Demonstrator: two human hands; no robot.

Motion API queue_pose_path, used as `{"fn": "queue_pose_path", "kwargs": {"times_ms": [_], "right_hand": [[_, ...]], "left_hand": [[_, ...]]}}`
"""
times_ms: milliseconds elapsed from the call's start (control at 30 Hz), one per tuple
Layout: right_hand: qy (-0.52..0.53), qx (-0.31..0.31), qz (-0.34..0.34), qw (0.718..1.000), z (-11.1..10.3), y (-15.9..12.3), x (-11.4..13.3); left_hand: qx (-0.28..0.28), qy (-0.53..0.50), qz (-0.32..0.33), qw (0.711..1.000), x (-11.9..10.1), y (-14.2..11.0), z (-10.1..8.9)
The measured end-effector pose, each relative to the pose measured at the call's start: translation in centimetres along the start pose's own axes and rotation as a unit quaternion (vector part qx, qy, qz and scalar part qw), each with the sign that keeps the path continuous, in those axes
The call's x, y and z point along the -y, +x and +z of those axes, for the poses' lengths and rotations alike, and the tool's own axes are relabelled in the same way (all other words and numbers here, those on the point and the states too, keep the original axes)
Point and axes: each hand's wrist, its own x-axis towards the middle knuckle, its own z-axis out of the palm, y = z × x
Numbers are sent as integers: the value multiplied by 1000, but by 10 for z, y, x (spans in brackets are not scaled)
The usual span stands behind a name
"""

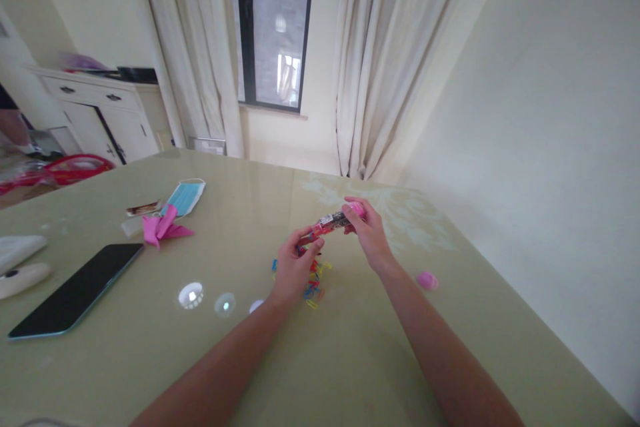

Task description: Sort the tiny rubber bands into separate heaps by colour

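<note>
A slim clear container (327, 222) with a dark printed label and red contents is held tilted above the table, its right end higher. My left hand (294, 263) closes around its lower left end. Around the bright pink upper end (356, 209), the fingers of my right hand (371, 233) are closed. Beneath and beside my left hand lies a loose pile of small red, blue and yellow pieces (313, 290), perhaps paper clips, partly hidden by that hand. A small pink object (427, 280) rests to the right of my right forearm.
On the left of the glossy table (350, 360) lie a dark-screened tablet (75, 290), a pink folded-paper figure (164, 227), a blue face mask (184, 199) and white items (23, 253). Lamp reflections show left of my left hand. A wall (550, 147) borders the right side.
</note>
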Motion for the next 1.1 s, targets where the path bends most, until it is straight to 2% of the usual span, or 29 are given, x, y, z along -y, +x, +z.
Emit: {"fn": "queue_pose_path", "kwargs": {"times_ms": [100,300,767,1100], "right_hand": [[5,21,15,1000,1,-2,-1],[4,117,24,993,8,-8,-3],[-15,41,3,999,3,-4,-13],[-22,17,-8,1000,0,-4,-8]], "left_hand": [[20,-50,-13,998,-1,-1,1],[113,-9,2,993,-10,-6,6],[54,50,-1,997,-17,-8,8],[-3,-6,-45,999,-14,-5,6]]}}
